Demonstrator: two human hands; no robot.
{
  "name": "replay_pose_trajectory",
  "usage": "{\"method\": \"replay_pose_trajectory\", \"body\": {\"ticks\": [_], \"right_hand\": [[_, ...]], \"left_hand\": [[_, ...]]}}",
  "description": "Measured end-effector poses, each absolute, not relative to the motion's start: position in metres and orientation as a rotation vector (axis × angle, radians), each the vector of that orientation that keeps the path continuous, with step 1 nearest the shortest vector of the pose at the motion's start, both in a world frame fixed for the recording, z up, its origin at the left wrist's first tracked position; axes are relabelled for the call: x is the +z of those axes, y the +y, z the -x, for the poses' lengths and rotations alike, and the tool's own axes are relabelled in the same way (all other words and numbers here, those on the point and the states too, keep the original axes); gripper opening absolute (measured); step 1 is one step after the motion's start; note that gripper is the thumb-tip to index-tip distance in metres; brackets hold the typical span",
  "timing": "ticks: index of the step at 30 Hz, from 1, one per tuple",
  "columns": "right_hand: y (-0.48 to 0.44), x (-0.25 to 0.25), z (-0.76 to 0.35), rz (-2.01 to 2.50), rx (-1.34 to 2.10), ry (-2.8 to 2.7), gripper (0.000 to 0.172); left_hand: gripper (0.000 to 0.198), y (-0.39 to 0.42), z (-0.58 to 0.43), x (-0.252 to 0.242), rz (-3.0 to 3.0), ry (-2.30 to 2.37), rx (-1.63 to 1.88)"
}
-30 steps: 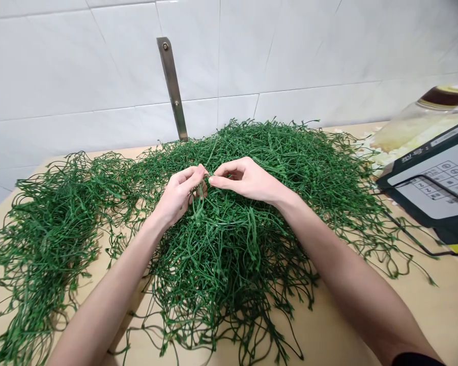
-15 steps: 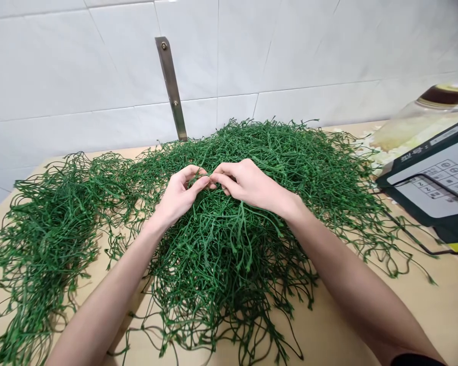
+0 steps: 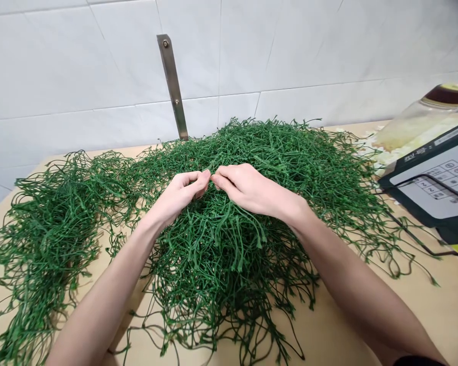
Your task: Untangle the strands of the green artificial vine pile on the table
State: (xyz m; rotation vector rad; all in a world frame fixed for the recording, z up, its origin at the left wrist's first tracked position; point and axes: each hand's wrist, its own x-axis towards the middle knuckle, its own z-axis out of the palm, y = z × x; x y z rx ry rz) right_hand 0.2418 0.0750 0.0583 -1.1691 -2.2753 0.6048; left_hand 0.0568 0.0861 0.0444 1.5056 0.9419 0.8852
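Note:
A big tangled heap of thin green stems (image 3: 229, 284) with small forked tips, artificial-looking, spreads under both hands. Over its middle my left hand (image 3: 179, 195) pinches thumb against forefinger. What lies between those fingertips is too small to make out. Right beside it, my right hand (image 3: 248, 188) is closed, palm down, its fingertips almost meeting the left ones. Several paler green stems come out from under the right hand and curve down toward the front; its palm and curled fingers are hidden.
Another clump of green stems (image 3: 57, 229) covers the left of the wooden table (image 3: 416, 310). A metal bracket (image 3: 172, 86) stands against the white tiled wall (image 3: 80, 61). To the right are a dark box with a label (image 3: 438, 178), a black wire stand (image 3: 408, 231) and a clear dark-capped container (image 3: 412, 122).
My left fingers have closed from a looser curl into a tight pinch, and the thumb has risen slightly. The stems under my right hand have swung a little rightward.

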Motion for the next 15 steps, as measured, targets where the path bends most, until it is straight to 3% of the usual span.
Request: {"method": "replay_pose_trajectory", "body": {"ticks": [7, 15], "right_hand": [[0.073, 0.051, -0.225, 0.853, 1.224, -1.766, 0.066], [0.075, 0.036, -0.209, 0.858, 1.368, -1.338, 0.079]], "left_hand": [[0.061, 0.079, -0.065, 0.049, -1.202, 0.72, 0.845], [0.067, 0.075, -0.073, 0.039, -1.098, 0.635, 0.887]]}}
